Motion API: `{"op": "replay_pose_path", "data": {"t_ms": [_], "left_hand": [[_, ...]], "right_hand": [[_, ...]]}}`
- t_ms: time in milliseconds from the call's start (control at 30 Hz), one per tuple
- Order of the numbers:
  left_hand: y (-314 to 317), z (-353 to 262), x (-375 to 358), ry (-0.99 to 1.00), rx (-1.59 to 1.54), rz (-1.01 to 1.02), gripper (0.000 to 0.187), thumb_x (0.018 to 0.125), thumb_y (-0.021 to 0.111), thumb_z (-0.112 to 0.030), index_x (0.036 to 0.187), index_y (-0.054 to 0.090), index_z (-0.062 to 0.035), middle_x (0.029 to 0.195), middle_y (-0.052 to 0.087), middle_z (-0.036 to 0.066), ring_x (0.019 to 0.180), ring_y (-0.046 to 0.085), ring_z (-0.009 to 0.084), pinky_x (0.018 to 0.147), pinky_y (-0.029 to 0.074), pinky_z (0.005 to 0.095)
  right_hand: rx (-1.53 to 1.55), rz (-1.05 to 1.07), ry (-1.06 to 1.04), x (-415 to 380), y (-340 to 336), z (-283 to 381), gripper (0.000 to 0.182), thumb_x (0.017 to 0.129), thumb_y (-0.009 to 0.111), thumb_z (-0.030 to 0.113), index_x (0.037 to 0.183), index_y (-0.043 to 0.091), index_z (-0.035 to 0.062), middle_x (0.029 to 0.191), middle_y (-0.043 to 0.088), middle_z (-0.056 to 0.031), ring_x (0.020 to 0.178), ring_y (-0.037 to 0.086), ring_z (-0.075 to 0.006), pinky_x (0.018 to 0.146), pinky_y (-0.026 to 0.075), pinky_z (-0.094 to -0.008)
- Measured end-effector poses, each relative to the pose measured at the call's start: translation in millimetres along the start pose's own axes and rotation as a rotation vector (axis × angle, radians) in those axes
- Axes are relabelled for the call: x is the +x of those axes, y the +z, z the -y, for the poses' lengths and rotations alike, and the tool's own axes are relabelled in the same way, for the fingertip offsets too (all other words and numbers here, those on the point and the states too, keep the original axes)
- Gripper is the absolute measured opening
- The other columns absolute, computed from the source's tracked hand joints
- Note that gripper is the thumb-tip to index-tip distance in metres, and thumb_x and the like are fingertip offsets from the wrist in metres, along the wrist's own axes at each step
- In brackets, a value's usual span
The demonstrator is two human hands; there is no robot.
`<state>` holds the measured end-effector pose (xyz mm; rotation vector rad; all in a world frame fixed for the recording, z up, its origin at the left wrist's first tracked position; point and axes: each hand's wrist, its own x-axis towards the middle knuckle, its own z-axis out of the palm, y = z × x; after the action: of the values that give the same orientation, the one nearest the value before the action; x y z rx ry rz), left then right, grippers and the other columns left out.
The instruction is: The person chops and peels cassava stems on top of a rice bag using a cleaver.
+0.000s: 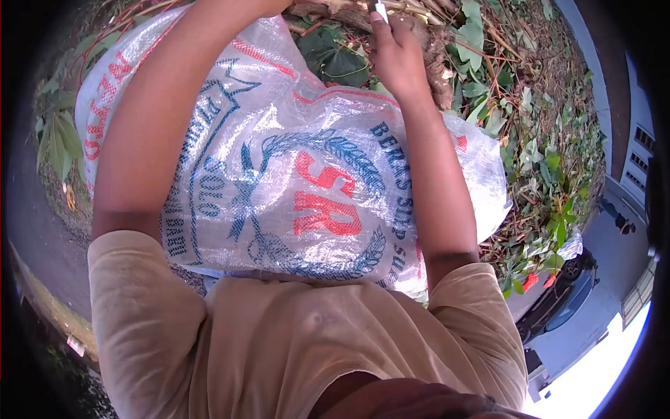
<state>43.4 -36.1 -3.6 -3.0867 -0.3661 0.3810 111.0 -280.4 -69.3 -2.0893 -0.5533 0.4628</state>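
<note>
A white woven plastic rice sack with red and blue print lies spread over my lap, under both forearms. My right hand is closed at the top edge, its thumb along the narrow white handle of a tool. The rest of that tool is out of frame, so its kind does not show. Beside this hand runs a rough brown piece of wood. My left hand is almost wholly cut off by the top edge; only the part near the wrist shows, and its fingers are hidden.
Cut stems lie at the top, with a dark green leaf below them. Leaf litter covers the ground at right. A parked car and a building stand farther right. Grey pavement runs along the left.
</note>
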Motion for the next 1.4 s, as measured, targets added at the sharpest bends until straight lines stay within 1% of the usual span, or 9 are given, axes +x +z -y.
{"op": "replay_pose_path", "data": {"t_ms": [33, 100, 233, 333, 567, 667, 967, 1033, 1400], "left_hand": [[-2.8, 0.4, -0.9, -0.009, 0.01, 0.014, 0.033, 0.087, 0.077, -0.028, 0.104, 0.08, -0.0005, 0.107, 0.078, 0.023, 0.096, 0.076, 0.0373, 0.088, 0.059, 0.0478], [12.2, 7.8, 3.3, 0.048, -0.008, -0.042, 0.027, 0.103, 0.06, -0.025, 0.114, 0.075, -0.0059, 0.103, 0.073, 0.025, 0.105, 0.07, 0.0418, 0.093, 0.054, 0.0531], [2.7, 5.0, -1.1, 0.114, -0.051, -0.041, 0.028, 0.102, 0.055, -0.021, 0.107, 0.075, -0.0017, 0.106, 0.074, 0.026, 0.102, 0.071, 0.0438, 0.093, 0.055, 0.0548], [-13.7, -4.4, -8.4, 0.104, -0.055, 0.004, 0.028, 0.103, 0.057, -0.025, 0.109, 0.074, -0.0032, 0.105, 0.074, 0.026, 0.103, 0.069, 0.0459, 0.093, 0.054, 0.0556], [-1.8, 6.5, 6.3, 0.182, -0.067, 0.053, 0.032, 0.106, 0.053, -0.021, 0.123, 0.071, 0.0008, 0.11, 0.071, 0.031, 0.105, 0.067, 0.0492, 0.09, 0.051, 0.0549], [15.8, 19.5, 14.1, 0.261, -0.118, -0.059, 0.031, 0.106, 0.053, -0.019, 0.121, 0.07, 0.0022, 0.106, 0.07, 0.032, 0.102, 0.066, 0.0502, 0.088, 0.05, 0.0556], [0.2, 6.5, 4.1, 0.204, -0.106, 0.026, 0.032, 0.102, 0.056, -0.015, 0.124, 0.07, 0.0031, 0.107, 0.07, 0.033, 0.103, 0.068, 0.0499, 0.088, 0.052, 0.0554], [1.7, 10.8, 6.9, 0.204, -0.099, 0.024, 0.032, 0.103, 0.056, -0.015, 0.125, 0.07, 0.0029, 0.108, 0.07, 0.033, 0.104, 0.068, 0.0496, 0.089, 0.052, 0.055], [-3.5, 1.2, 1.2, 0.121, -0.045, 0.026, 0.033, 0.105, 0.057, -0.02, 0.127, 0.071, -0.0004, 0.113, 0.072, 0.029, 0.109, 0.069, 0.046, 0.094, 0.053, 0.0529]], "right_hand": [[-0.002, -0.001, 0.017, -2.3, -2.2, 6.7, 0.05, 0.109, 0.051, 0.043, 0.114, 0.065, -0.0054, 0.091, 0.071, -0.0268, 0.092, 0.07, -0.0454, 0.084, 0.052, -0.0511], [-0.004, -0.011, 0.023, -7.9, -5.3, 17.4, 0.052, 0.108, 0.051, 0.044, 0.114, 0.065, -0.0056, 0.095, 0.071, -0.0298, 0.098, 0.069, -0.0496, 0.088, 0.051, -0.0536], [0.02, -0.011, 0.008, -6.5, -7.8, 14.8, 0.051, 0.107, 0.051, 0.044, 0.109, 0.065, -0.0057, 0.098, 0.071, -0.0317, 0.1, 0.069, -0.0502, 0.09, 0.051, -0.0566], [-0.021, -0.029, -0.003, -7.8, -5.9, 15.6, 0.049, 0.107, 0.053, 0.044, 0.111, 0.065, -0.0034, 0.089, 0.071, -0.028, 0.092, 0.07, -0.0483, 0.083, 0.053, -0.0553], [-0.008, -0.015, -0.055, -14.4, -4.7, 14.9, 0.041, 0.103, 0.057, 0.032, 0.102, 0.068, -0.0078, 0.091, 0.071, -0.0304, 0.09, 0.07, -0.0492, 0.087, 0.057, -0.0545], [0.116, -0.087, -0.039, -18.3, -8.3, 18.6, 0.037, 0.103, 0.057, 0.028, 0.098, 0.068, -0.0065, 0.089, 0.071, -0.0295, 0.089, 0.07, -0.0488, 0.085, 0.057, -0.0547], [0.14, -0.151, -0.275, -30.8, -26.0, 48.7, 0.034, 0.103, 0.057, 0.027, 0.106, 0.058, -0.0075, 0.081, 0.068, -0.0286, 0.081, 0.069, -0.0498, 0.077, 0.056, -0.0568], [0.086, -0.116, -0.106, -29.9, -25.6, 45.6, 0.037, 0.103, 0.056, 0.027, 0.103, 0.061, -0.0089, 0.084, 0.069, -0.0294, 0.084, 0.07, -0.0495, 0.08, 0.057, -0.0558], [0.057, -0.095, -0.093, -8.6, -3.1, 12.0, 0.042, 0.102, 0.056, 0.029, 0.092, 0.066, -0.0101, 0.088, 0.07, -0.0321, 0.091, 0.07, -0.05, 0.087, 0.057, -0.0541]]}}
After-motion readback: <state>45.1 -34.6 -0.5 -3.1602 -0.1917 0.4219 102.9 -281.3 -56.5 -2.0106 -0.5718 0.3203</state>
